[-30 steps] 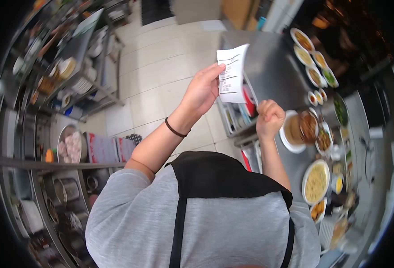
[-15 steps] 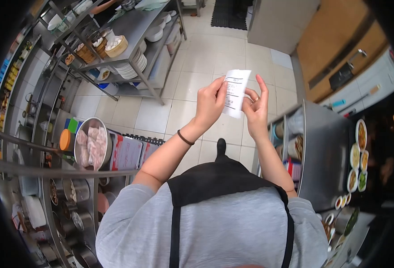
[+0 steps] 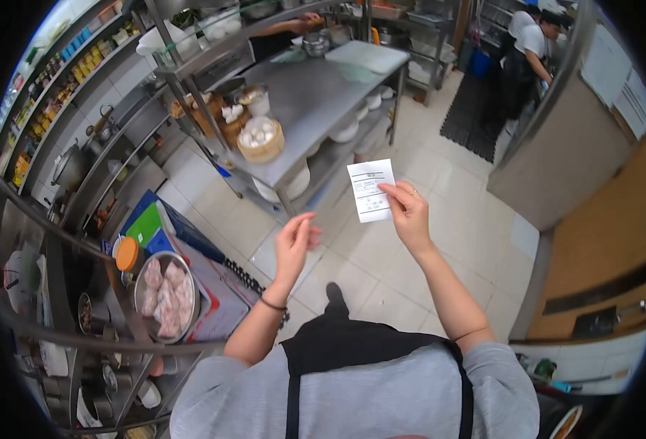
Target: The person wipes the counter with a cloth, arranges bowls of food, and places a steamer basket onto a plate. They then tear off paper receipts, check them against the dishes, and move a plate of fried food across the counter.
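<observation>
A white printed receipt [image 3: 367, 197] stands out in front of me, its lines of text facing up toward the camera. My right hand [image 3: 409, 212] pinches it at the right edge between thumb and fingers; a ring shows on one finger. My left hand [image 3: 295, 249] is apart from the paper, lower and to its left. Its fingers are loosely bent, with nothing in them, and a dark band circles the wrist.
To the left, a metal bowl of raw meat [image 3: 165, 296] sits near an orange-lidded jar [image 3: 127, 254]. Ahead is a steel worktable [image 3: 293, 95] with a bamboo steamer [image 3: 260, 139]. Two people [image 3: 531, 58] stand at the far right, beyond a dark floor mat [image 3: 471, 121]. A wooden door [image 3: 594, 249] is at right.
My left hand has let go of the receipt and moved down and left. The right hand now holds it alone. My view has turned left, bringing the steel worktable closer.
</observation>
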Demonstrator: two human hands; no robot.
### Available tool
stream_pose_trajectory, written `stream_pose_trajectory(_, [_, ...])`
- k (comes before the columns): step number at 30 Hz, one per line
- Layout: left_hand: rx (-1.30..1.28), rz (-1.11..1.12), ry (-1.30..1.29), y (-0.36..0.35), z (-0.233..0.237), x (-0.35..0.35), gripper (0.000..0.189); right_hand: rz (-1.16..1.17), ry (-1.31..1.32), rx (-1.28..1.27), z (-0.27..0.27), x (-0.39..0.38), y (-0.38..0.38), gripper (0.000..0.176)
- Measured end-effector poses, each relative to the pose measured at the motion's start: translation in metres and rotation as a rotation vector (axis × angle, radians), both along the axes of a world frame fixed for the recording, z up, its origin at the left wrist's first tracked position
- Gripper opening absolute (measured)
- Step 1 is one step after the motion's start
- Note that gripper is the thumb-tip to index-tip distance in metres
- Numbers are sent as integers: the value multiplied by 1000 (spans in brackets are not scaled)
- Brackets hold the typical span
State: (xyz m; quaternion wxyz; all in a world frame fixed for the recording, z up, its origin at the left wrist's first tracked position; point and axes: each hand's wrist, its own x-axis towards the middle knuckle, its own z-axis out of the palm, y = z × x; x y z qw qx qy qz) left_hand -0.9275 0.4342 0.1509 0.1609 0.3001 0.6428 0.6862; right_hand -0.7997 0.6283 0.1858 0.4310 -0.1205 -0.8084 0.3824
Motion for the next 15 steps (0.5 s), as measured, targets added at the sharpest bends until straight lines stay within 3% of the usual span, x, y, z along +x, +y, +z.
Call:
stream_pose_trajectory(3, [-34,151,-60,-4,-15,-70,25,21,136,111,15,-82,55,30])
stream_pose_trajectory(5, [-24,197,-115,0,-21,-115,25,-139,52,501,29,-128,100,35])
stream_pose_trajectory(9, [-19,280,-122,32,-9,-189,24,-84,24,579,63,-212,189,36])
stream_pose_trajectory(11, [-18,348,-84,56,2,-221,24,11,43,485,74,-256,242,35])
stream_pose_trajectory(15, [3,442,27,96,17,-275,23,15,303,391,142,-360,349,27])
